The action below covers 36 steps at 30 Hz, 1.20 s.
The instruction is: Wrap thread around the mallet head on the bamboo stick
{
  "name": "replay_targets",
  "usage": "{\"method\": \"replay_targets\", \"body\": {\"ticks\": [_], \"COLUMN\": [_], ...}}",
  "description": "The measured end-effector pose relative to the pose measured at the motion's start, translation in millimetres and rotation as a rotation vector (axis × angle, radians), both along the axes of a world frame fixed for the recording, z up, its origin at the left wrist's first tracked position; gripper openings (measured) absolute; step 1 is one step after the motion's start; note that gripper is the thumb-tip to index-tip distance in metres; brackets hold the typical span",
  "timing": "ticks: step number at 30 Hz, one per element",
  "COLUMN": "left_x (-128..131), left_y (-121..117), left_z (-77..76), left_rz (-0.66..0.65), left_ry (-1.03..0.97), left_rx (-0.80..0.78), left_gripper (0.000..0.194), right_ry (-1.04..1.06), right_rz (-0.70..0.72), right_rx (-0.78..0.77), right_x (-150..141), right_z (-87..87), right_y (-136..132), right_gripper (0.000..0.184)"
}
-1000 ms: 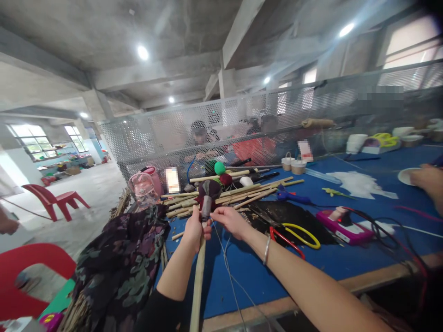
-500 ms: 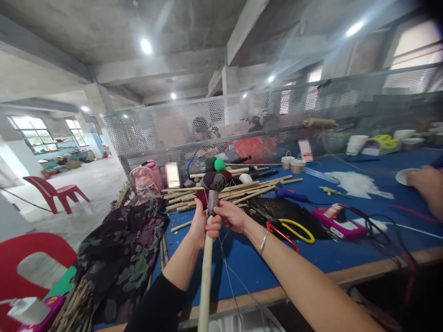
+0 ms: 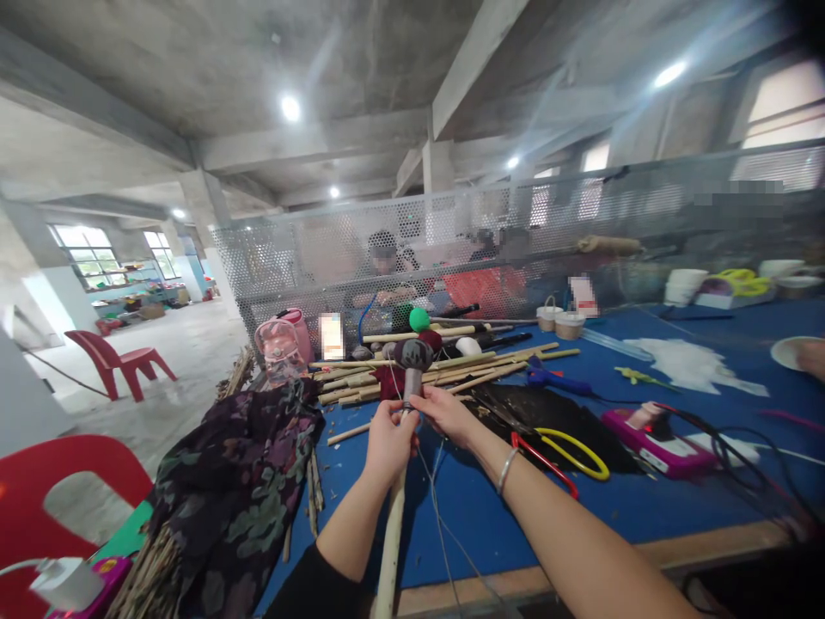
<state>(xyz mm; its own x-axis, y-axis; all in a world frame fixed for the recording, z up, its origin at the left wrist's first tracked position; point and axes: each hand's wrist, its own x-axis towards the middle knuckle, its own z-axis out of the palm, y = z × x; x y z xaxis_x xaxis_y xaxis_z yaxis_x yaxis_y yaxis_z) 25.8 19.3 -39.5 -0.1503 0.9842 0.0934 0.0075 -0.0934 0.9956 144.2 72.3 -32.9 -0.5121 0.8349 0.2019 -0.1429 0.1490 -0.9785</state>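
A pale wooden stick rises from the bottom edge, topped by a dark ball-shaped head with a grey wrapped neck. My left hand is closed on the stick just under that neck, fingertips pinched together. Beside it, my right hand pinches at the neck's lower end, where a thin grey wire goes round. Loose strands of the wire hang from there across the table edge. The exact grip of the right fingertips on the wire is partly hidden.
Long-handled scissors with red and yellow grips lie right of my hands on black cloth. Several sticks lie behind. A blue glue gun, a purple power strip and patterned fabric are around. Another person's hand is far right.
My left hand has gone from wrapping the stick with its thumb raised to pinching just below the neck. A strand of wire now shows beside the head. The whole view has shifted slightly.
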Motion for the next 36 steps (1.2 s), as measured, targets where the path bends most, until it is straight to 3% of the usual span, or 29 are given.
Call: {"method": "replay_targets", "body": {"ticks": [8, 16, 21, 25, 29, 33, 36], "left_x": [-6, -5, -5, -5, -3, 1, 1], "left_y": [-3, -2, -3, -7, -10, -10, -8], "left_z": [8.3, 12.2, 17.9, 21.9, 20.9, 12.6, 5.8], "left_rz": [0.03, 0.073, -0.111, -0.235, -0.227, -0.049, -0.006], "left_ry": [-0.052, -0.144, -0.405, -0.565, -0.364, -0.056, 0.051], "left_rx": [0.007, -0.036, -0.033, -0.166, -0.252, -0.07, 0.026], "left_gripper": [0.032, 0.03, 0.03, 0.021, 0.022, 0.033, 0.036], "right_ry": [-0.05, -0.006, 0.152, 0.207, 0.166, 0.073, 0.049], "right_rz": [-0.115, -0.084, 0.074, 0.197, 0.116, 0.007, 0.007], "right_rx": [0.041, -0.104, -0.188, -0.253, -0.244, -0.203, -0.178], "right_x": [8, 2, -1, -1, 0, 0, -1], "right_z": [3.6, -3.8, -3.0, 0.0, 0.4, 1.2, 2.9], "right_y": [2, 5, 6, 3, 1, 0, -2], "right_gripper": [0.028, 0.029, 0.033, 0.036, 0.033, 0.033, 0.034]}}
